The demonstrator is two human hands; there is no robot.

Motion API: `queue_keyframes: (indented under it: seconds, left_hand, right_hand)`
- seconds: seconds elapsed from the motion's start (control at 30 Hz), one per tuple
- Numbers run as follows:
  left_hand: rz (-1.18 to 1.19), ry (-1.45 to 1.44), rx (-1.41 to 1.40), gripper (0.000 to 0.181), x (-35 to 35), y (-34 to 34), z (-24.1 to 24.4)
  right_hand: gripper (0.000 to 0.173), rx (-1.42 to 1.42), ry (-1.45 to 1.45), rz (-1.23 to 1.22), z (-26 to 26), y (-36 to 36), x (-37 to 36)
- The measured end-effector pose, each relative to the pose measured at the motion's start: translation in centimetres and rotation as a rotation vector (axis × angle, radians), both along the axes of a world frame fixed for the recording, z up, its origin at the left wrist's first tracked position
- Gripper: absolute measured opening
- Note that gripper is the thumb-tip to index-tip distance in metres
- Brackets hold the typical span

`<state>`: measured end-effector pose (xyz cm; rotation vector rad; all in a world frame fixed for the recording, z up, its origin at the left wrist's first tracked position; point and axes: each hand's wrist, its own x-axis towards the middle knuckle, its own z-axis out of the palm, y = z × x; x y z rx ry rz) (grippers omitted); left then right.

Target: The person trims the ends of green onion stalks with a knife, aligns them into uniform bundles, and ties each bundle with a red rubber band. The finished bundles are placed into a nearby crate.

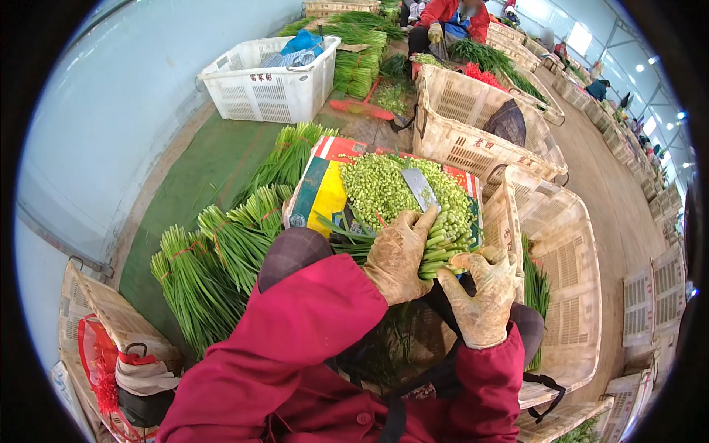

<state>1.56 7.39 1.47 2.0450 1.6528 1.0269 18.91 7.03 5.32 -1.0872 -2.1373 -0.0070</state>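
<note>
My left hand point(400, 255), in a stained glove, grips the left side of a bundle of green vegetable stalks point(440, 243). My right hand point(481, 290), also gloved, is at the near right of this bundle, thumb and fingers spread and touching the stalk ends. Beyond my left fingertips a flat metal blade point(420, 187) rests on a heap of short cut stalk pieces point(371, 180); whether that hand touches its handle is hidden. The heap covers much of a board wrapped in printed red and yellow sheeting point(329, 191). A thin red strip point(381, 219) shows beside my left hand.
Tied bundles of long green stalks point(221, 260) lie at my left. Worn plastic crates point(565, 277) stand close on my right, another crate point(482, 145) ahead. A white crate point(266, 91) is by the wall. Ahead sits a person in red point(476, 25). A red-headed tool point(363, 109) lies on the floor.
</note>
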Motion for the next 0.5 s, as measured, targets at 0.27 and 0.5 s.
queue_keyframes:
  seconds: [0.27,0.5]
  left_hand:
    - [-0.059,0.015,-0.050,0.103,0.4,0.1,-0.1]
    - [0.030,-0.102,-0.085,0.110,-0.8,0.8,0.0]
  right_hand:
    - [0.020,-0.038,-0.007,0.031,-0.8,-0.3,0.1]
    - [0.021,-0.440,0.413,0.132,-1.5,-1.5,3.5]
